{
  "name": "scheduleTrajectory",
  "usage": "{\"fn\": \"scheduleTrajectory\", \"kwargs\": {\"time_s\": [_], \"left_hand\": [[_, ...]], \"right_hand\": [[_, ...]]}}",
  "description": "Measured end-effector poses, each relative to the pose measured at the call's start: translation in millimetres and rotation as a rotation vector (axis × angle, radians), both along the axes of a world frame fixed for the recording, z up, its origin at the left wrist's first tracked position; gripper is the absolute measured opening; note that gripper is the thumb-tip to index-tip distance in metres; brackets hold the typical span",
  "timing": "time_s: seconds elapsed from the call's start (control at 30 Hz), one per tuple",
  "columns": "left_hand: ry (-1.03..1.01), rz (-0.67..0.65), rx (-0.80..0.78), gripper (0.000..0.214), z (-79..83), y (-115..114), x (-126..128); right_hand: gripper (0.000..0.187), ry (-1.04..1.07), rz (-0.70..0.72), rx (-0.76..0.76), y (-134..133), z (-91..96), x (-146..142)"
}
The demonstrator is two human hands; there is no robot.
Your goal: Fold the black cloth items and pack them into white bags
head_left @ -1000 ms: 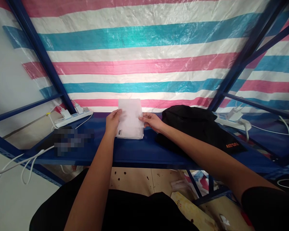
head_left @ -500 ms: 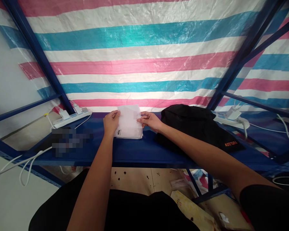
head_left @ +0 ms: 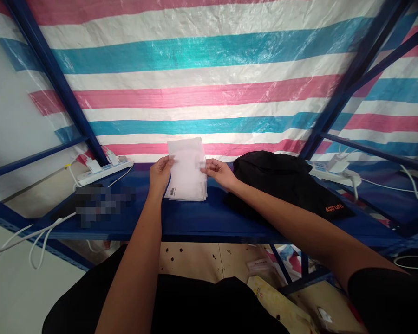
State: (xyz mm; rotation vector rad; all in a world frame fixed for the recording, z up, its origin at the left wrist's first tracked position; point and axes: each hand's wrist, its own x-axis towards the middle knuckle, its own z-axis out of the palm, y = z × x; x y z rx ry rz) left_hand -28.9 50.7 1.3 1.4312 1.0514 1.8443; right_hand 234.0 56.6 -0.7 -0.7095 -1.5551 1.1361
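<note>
On the blue metal shelf lies a small stack of flat, translucent white plastic bags (head_left: pixel 190 192), with small dark print near the lower left corner. A top white plastic bag (head_left: pixel 186 153) is raised at its far end, standing against the striped sheet. My left hand (head_left: pixel 160 175) pinches its left edge between thumb and fingers. At the right edge my right hand (head_left: pixel 220 172) is closed in a pinch, thumb and fingertips on the bag. Whether the raised bag is fully apart from the stack cannot be made out.
Right of the stack lies a folded black cloth item (head_left: pixel 282 185) with orange lettering. Power strips (head_left: pixel 106 170) with white plugs and cables sit at both ends of the blue shelf (head_left: pixel 195 227). A blurred dark object (head_left: pixel 101 202) lies at left. A striped plastic sheet (head_left: pixel 202 97) hangs behind.
The far end of the top bag has risen and tilted upward, reaching higher in view. My right hand has shifted slightly right; my left hand has stayed nearly in place.
</note>
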Motion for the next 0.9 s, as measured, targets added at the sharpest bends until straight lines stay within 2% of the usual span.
{"fn": "scheduleTrajectory", "kwargs": {"time_s": [0.17,0.23,0.3,0.4,0.47,0.53,0.63,0.73,0.8,0.9], "left_hand": [[0.027,0.024,0.089,0.006,0.7,0,-5],[0.001,0.019,0.058,0.008,-2.1,3,-6],[-0.061,-0.031,-0.051,0.011,-5.4,5,-5],[-0.117,-0.115,-0.226,0.031,-9.3,8,-4],[-0.037,-0.051,-0.255,0.033,-10.7,8,-5],[0.127,0.093,-0.247,0.028,-11.2,7,-8],[0.326,0.234,-0.298,0.023,-12.2,5,-11],[0.447,0.326,-0.314,0.027,-15.3,1,-11],[0.511,0.393,-0.292,0.029,-18.2,-1,-11],[0.541,0.409,-0.353,0.031,-21.3,-3,-12]], "right_hand": [[0.016,-0.105,-0.205,0.247,7,-0.7,9],[0.010,-0.138,-0.240,0.255,10,-2.9,12],[0.010,-0.142,-0.247,0.235,13,-6.3,13],[0.017,-0.152,-0.214,0.174,16,-11.7,10],[0.022,-0.178,-0.185,0.119,18,-14.4,8],[0.026,-0.229,-0.162,0.089,18,-16.3,5],[0.037,-0.410,-0.151,0.142,16,-18.4,3],[0.048,-0.676,-0.230,0.325,11,-19.6,4],[0.048,-0.804,-0.320,0.423,8,-19.5,6],[0.044,-0.891,-0.409,0.405,4,-17.9,9]]}}
